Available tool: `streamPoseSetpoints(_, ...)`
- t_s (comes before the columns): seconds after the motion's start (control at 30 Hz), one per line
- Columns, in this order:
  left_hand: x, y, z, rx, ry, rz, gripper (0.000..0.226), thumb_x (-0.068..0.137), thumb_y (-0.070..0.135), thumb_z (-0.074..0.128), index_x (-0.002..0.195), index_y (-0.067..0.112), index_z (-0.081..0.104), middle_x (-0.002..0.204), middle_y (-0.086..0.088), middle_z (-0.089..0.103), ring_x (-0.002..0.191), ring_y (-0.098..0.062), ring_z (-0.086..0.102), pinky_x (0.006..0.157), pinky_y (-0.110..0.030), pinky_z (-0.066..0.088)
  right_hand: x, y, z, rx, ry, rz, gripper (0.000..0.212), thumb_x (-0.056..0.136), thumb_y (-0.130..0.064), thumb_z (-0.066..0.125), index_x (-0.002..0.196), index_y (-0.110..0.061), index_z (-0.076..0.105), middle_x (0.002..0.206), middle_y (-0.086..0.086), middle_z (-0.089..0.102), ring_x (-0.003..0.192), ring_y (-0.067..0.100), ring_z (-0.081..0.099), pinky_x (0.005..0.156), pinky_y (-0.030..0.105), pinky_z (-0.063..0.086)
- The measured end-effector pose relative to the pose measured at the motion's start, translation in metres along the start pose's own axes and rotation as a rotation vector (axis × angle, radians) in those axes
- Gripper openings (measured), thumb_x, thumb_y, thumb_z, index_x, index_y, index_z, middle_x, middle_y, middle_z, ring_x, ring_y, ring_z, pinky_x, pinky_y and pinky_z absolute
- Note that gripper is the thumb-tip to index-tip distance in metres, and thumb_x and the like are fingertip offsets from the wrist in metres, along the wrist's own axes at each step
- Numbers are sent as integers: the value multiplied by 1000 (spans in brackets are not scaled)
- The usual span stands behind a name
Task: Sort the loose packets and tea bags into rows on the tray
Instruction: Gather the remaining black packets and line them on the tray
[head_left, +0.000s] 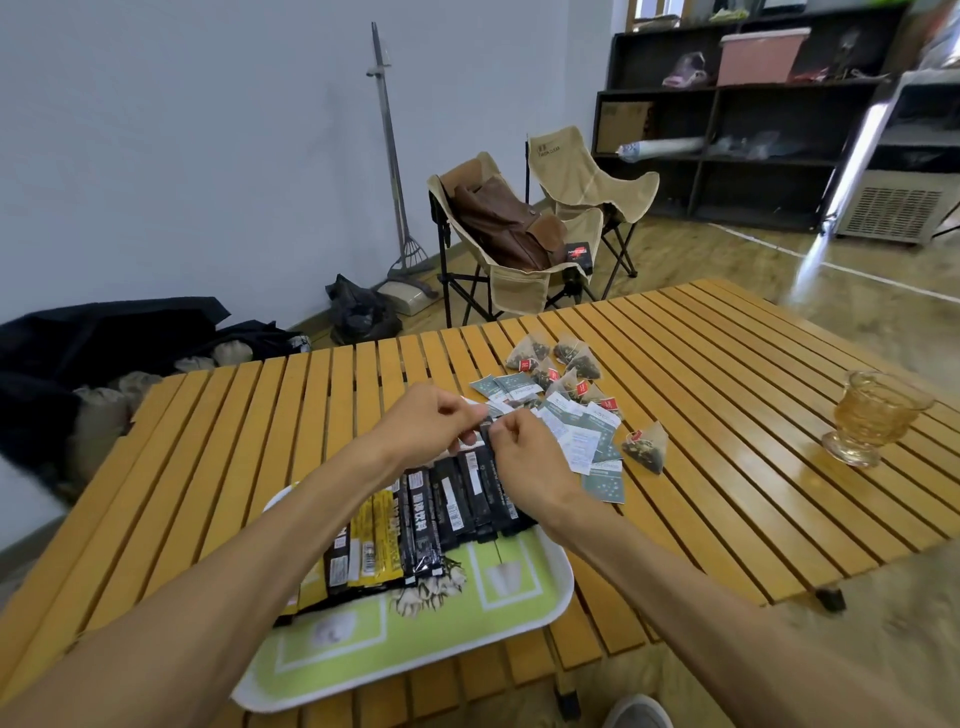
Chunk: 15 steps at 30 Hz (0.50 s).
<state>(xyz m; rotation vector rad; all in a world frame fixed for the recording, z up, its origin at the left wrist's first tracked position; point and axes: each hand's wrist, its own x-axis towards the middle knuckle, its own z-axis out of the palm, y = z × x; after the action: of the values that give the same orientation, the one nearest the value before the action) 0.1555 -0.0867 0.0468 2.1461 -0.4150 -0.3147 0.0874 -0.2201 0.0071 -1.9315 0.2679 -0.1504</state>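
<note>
A green tray (415, 649) with a white rim lies on the slatted table in front of me. A row of black and yellow stick packets (431, 519) runs slantwise across its far half. Both hands meet above the far end of that row. My left hand (426, 421) and my right hand (524, 457) pinch the same small teal and white packet (491, 415) between their fingertips. Loose teal packets (587, 441) lie on the table to the right of my hands. Pyramid tea bags (561, 364) with red tags lie behind them, and one tea bag (647, 447) sits apart.
An amber glass cup (867, 415) stands at the table's right side. Two beige folding chairs (519, 234) stand behind the table, one holding a brown bag. Black bags lie on the floor at the left. A dark shelf unit (727, 130) fills the back right.
</note>
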Motion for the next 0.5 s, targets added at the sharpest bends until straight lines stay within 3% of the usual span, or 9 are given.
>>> streamPoseSetpoints(0.17, -2, -17, -12, -2, 46, -86, 22, 96, 20, 62, 79, 13, 73, 71, 2, 67, 64, -6, 59, 63, -19, 47, -1, 4, 4, -47, -104, -9, 24, 106, -32, 42, 88, -16, 47, 82, 8, 56, 72, 23, 52, 66, 39, 44)
streamPoseSetpoints(0.3, 6, -40, -22, 60, -1, -248, 21, 98, 8, 55, 82, 5, 69, 81, -3, 64, 64, -7, 56, 56, -16, 46, 4, 13, -4, -157, -30, 5, 31, 106, -27, 41, 76, -18, 40, 75, 2, 49, 67, 17, 44, 59, 34, 36)
streamPoseSetpoints(0.4, 15, -57, -16, 220, -20, -278, 22, 100, 10, 53, 83, 10, 67, 83, -2, 63, 65, -10, 54, 63, -25, 47, 10, 21, -12, -193, -3, 62, 28, 106, -24, 38, 82, -13, 48, 82, 6, 54, 72, 20, 48, 62, 34, 38)
streamPoseSetpoints(0.5, 24, -69, -7, 356, 45, -205, 20, 99, 13, 56, 86, 8, 70, 86, 1, 67, 78, -14, 64, 76, -34, 57, 14, 28, -19, -221, -15, 110, 27, 103, -14, 36, 99, -2, 60, 92, 15, 64, 79, 25, 55, 67, 35, 43)
